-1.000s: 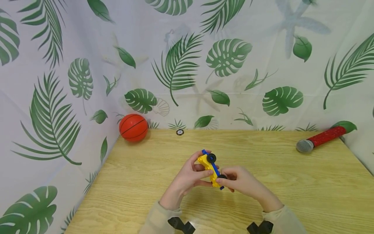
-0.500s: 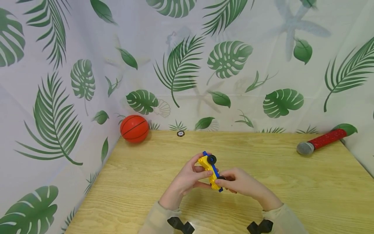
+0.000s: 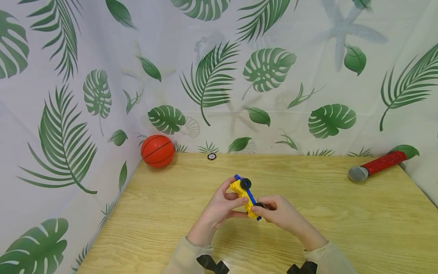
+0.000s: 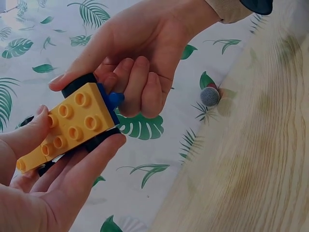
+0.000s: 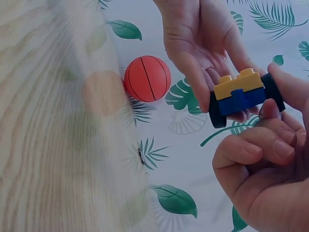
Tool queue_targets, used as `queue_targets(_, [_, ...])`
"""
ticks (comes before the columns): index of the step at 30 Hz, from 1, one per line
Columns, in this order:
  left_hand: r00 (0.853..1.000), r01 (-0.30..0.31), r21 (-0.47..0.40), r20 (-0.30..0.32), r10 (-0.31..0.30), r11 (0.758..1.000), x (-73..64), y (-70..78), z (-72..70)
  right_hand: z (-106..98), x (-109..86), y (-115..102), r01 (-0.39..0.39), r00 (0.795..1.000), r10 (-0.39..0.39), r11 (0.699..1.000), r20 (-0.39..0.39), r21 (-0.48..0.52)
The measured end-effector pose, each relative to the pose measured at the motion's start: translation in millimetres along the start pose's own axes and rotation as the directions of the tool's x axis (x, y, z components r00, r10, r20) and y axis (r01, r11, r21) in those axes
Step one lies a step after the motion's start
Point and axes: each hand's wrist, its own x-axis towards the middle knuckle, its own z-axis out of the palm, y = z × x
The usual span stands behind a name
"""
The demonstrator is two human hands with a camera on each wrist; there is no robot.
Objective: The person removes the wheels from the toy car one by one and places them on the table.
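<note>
Between both hands, above the table, is a yellow and blue toy car (image 3: 243,192) built like toy bricks, with black wheels. It is tilted so its wheeled side faces right in the head view. My left hand (image 3: 222,205) grips its yellow body with thumb and fingers from the left. My right hand (image 3: 282,213) pinches the wheel (image 3: 260,205) at the near end. The left wrist view shows round studs on the yellow top (image 4: 75,121) and the right thumb against a black wheel (image 4: 79,84). In the right wrist view a blue end (image 5: 241,100) faces the camera.
A small orange basketball (image 3: 157,151) sits at the table's back left corner. A black and white round chip (image 3: 211,156) lies by the back edge. At the back right is a red microphone (image 3: 380,165). Leaf-printed cloth (image 3: 219,76) stands behind the wooden table (image 3: 154,224).
The toy car and both hands have shifted only slightly, the car a little up and left since half a second ago. Both hands keep their hold. Other objects stay put.
</note>
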Motion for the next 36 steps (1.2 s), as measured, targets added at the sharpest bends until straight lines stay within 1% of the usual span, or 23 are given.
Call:
queue_targets(6, [0.998, 0.005, 0.008, -0.062, -0.005, 1.000, 0.3, -0.7, 3.3, -1.2, -1.1, -4.7, -0.054, 0.998, 0.053, 0.998, -0.020, -0.043])
queue_targets(10, [0.995, 0.008, 0.007, -0.102, -0.007, 1.000, 0.5, -1.5, 5.7, -2.0, -2.0, -4.2, -0.088, 0.995, 0.083, 0.991, -0.047, -0.101])
queue_targets(14, [0.993, -0.003, 0.007, -0.116, 0.004, 1.000, 0.9, -2.0, 8.1, -3.2, -2.9, -2.9, -0.104, 0.993, 0.093, 0.983, -0.075, -0.154])
queue_targets(19, [0.992, -0.021, 0.009, -0.128, 0.022, 1.000, 0.7, -1.7, 11.6, -4.3, -3.6, -3.1, -0.123, 0.990, 0.108, 0.975, -0.089, -0.186])
queue_targets(20, [0.991, -0.023, 0.012, -0.132, 0.025, 1.000, 1.1, -2.0, 12.0, -4.3, -3.6, -3.7, -0.126, 0.989, 0.109, 0.973, -0.096, -0.194])
queue_targets(23, [0.985, -0.038, 0.034, -0.167, 0.043, 0.999, 2.6, -3.2, 11.8, -4.3, -3.4, -4.8, -0.141, 0.983, 0.106, 0.961, -0.153, -0.238])
queue_targets(25, [0.980, -0.044, 0.031, -0.191, 0.049, 0.999, 3.4, -4.9, 9.7, -4.8, -3.7, -5.0, -0.146, 0.978, 0.100, 0.955, -0.183, -0.258])
queue_targets(27, [0.977, -0.049, 0.028, -0.206, 0.054, 0.998, 3.1, -6.4, 7.4, -6.3, -4.2, -4.3, -0.163, 0.972, 0.117, 0.960, -0.202, -0.228])
queue_targets(28, [0.978, -0.052, 0.021, -0.203, 0.055, 0.998, 2.9, -7.1, 6.1, -7.6, -4.7, -3.6, -0.162, 0.972, 0.123, 0.968, -0.198, -0.193])
queue_targets(30, [0.982, -0.049, 0.004, -0.185, 0.049, 0.999, 2.2, -7.7, 4.5, -10.4, -5.7, -2.4, -0.170, 0.972, 0.151, 0.981, -0.179, -0.094])
queue_targets(33, [0.988, -0.046, 0.003, -0.150, 0.046, 0.999, 1.6, -7.7, 4.1, -14.0, -7.2, -0.9, -0.161, 0.974, 0.165, 0.986, -0.156, 0.038])
queue_targets(34, [0.989, -0.044, 0.000, -0.142, 0.044, 0.999, 1.7, -7.7, 4.2, -14.7, -7.6, -0.7, -0.152, 0.976, 0.160, 0.986, -0.150, 0.063])
queue_targets(36, [0.990, -0.037, -0.006, -0.134, 0.036, 0.999, 1.6, -7.8, 4.5, -15.3, -8.0, -0.4, -0.140, 0.978, 0.150, 0.987, -0.145, 0.077])
